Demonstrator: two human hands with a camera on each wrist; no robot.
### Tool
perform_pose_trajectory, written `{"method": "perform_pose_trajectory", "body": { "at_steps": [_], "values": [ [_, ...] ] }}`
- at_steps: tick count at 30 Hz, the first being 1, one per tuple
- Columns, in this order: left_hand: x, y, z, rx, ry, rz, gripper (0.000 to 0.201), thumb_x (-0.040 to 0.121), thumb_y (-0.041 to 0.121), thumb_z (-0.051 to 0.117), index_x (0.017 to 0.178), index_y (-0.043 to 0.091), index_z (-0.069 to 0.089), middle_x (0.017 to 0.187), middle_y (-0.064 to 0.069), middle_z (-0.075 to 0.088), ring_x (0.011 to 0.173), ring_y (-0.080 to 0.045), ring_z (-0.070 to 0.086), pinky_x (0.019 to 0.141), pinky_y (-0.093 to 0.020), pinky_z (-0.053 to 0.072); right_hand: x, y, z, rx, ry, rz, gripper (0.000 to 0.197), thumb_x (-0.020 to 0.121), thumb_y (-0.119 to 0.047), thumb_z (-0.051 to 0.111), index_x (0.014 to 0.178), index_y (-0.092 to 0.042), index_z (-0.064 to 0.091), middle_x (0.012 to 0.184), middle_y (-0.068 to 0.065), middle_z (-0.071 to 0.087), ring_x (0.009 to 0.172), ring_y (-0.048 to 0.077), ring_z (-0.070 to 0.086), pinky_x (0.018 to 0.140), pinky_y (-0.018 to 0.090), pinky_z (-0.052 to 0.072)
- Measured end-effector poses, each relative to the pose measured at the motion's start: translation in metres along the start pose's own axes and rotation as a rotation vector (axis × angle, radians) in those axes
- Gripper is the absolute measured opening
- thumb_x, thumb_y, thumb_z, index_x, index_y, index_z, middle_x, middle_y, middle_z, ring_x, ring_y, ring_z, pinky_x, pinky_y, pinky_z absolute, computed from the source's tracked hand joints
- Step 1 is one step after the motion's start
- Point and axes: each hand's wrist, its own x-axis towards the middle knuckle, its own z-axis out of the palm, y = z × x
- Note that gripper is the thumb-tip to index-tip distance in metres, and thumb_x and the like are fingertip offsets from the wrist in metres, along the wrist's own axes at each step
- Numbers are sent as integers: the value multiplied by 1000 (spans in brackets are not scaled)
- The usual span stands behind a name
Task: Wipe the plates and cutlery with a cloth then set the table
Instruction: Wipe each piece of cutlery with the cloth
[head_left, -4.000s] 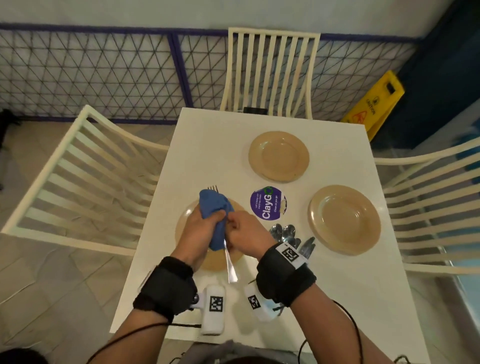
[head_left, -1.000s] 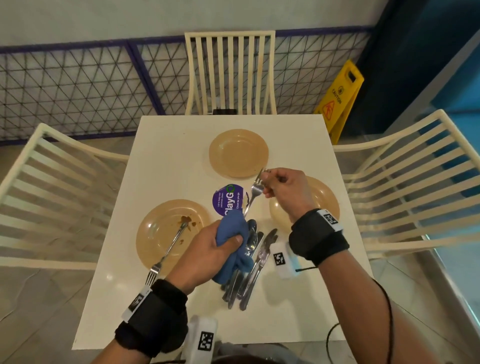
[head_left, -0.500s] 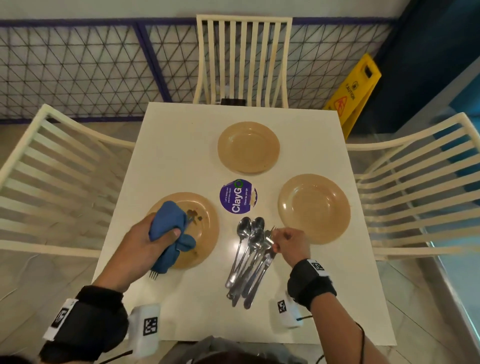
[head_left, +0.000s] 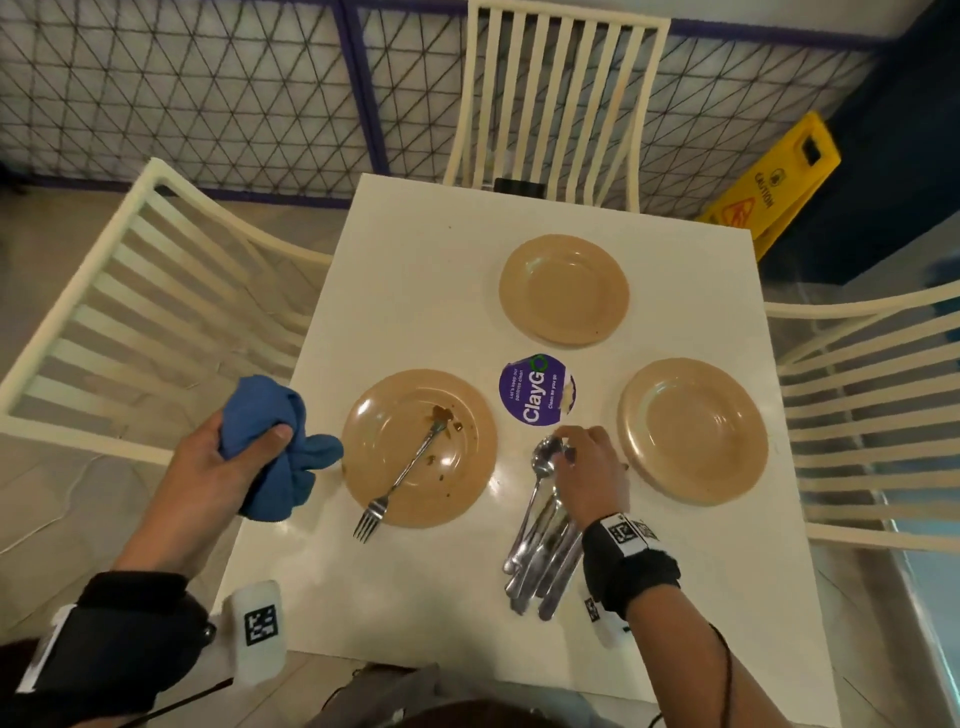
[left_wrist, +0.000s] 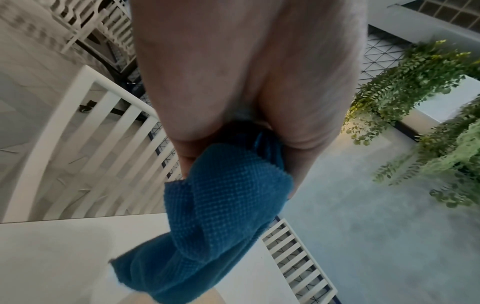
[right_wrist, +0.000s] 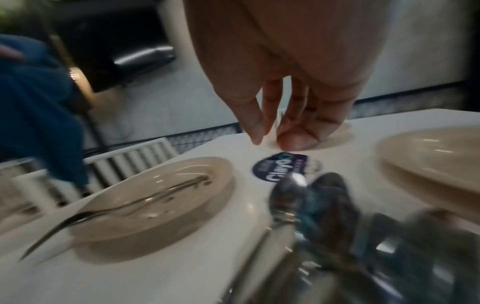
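Observation:
My left hand (head_left: 244, 457) grips a bunched blue cloth (head_left: 275, 452) in the air just off the table's left edge; the cloth (left_wrist: 221, 226) hangs from my fingers in the left wrist view. A tan plate (head_left: 467, 467) with brown food smears lies at the near left, a fork (head_left: 402, 475) across it with tines over the near rim. Two more tan plates lie at the far middle (head_left: 563, 288) and at the right (head_left: 693, 428). My right hand (head_left: 576, 457) hovers over the spoon bowls of a cutlery pile (head_left: 540, 551), fingers (right_wrist: 270, 115) pointing down and holding nothing.
A round purple sticker (head_left: 537, 389) sits on the white table (head_left: 415, 270) between the plates. White slatted chairs stand at the left (head_left: 140, 312), far side (head_left: 561, 93) and right (head_left: 872, 405). A yellow caution sign (head_left: 774, 182) stands at the back right.
My left hand has carried the cloth leftwards off the dirty plate to beyond the table edge. My right hand, which laid its fork on the pile, has shifted up to the spoon bowls.

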Motion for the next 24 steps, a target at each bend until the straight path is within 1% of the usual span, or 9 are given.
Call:
{"method": "perform_pose_trajectory", "body": {
  "at_steps": [3, 6, 9, 11, 14, 17, 19, 22, 24],
  "values": [
    [1, -12, -7, -23, -10, -13, 27, 94, 17, 67, 121, 17, 63, 107, -5, 71, 98, -22, 67, 83, -36, 51, 2, -49, 32, -133, -123, -285, 28, 95, -19, 58, 121, -22, 64, 125, 0, 55, 104, 21, 62, 85, 35, 54],
    [-1, -26, -16, -35, -13, -27, 25, 94, 17, 67, 119, 17, 65, 108, -5, 72, 99, -21, 69, 87, -40, 54, 6, -90, 72, -297, -269, -489, 31, 95, -16, 54, 125, -23, 63, 136, 1, 50, 119, 23, 53, 90, 41, 54],
    [-4, -38, -28, -66, -16, -39, 18, 95, 17, 67, 112, 24, 67, 102, 0, 74, 95, -11, 71, 83, -31, 54, 13, -109, 107, -532, -376, -631, 31, 95, -22, 56, 125, -26, 62, 138, 4, 48, 131, 29, 43, 99, 46, 48],
    [-6, -44, -35, -76, 0, -53, 15, 95, 16, 67, 106, 26, 67, 97, 1, 75, 87, -5, 71, 75, -23, 55, 17, -113, 122, -630, -414, -713, 32, 93, -25, 59, 125, -25, 62, 133, 4, 50, 127, 32, 45, 96, 46, 49],
    [-9, -50, -45, -86, 15, -72, 11, 96, 12, 65, 106, 15, 67, 92, -5, 73, 78, -4, 70, 65, -16, 56, 20, -116, 130, -723, -411, -815, 28, 92, -23, 61, 120, -22, 64, 123, 4, 54, 115, 30, 50, 89, 44, 52],
    [-11, -54, -50, -123, -22, -101, 14, 98, 14, 63, 111, 13, 66, 98, -10, 72, 81, -8, 71, 67, -19, 58, 21, -117, 129, -782, -382, -888, 23, 92, -20, 61, 114, -20, 67, 117, 4, 60, 111, 31, 53, 88, 47, 52],
    [-11, -56, -52, -135, -36, -105, 15, 98, 16, 63, 112, 18, 66, 101, -8, 73, 89, -12, 72, 70, -23, 58, 22, -114, 126, -801, -349, -920, 21, 88, -20, 66, 108, -22, 70, 110, 2, 64, 103, 30, 56, 83, 46, 53],
    [-5, -57, -52, -156, -15, -92, 19, 97, 17, 64, 116, 20, 66, 103, -3, 74, 94, -14, 72, 73, -23, 56, 23, -109, 120, -757, -286, -918, 24, 77, -19, 77, 100, -25, 73, 94, -3, 69, 91, 28, 62, 72, 42, 56],
    [0, -56, -53, -201, 15, -81, 22, 96, 18, 64, 118, 20, 66, 104, -4, 75, 98, -17, 72, 77, -26, 55, 23, -109, 112, -669, -248, -879, 18, 81, -20, 75, 98, -25, 75, 91, -3, 70, 97, 31, 64, 73, 44, 56]
  ]
}}
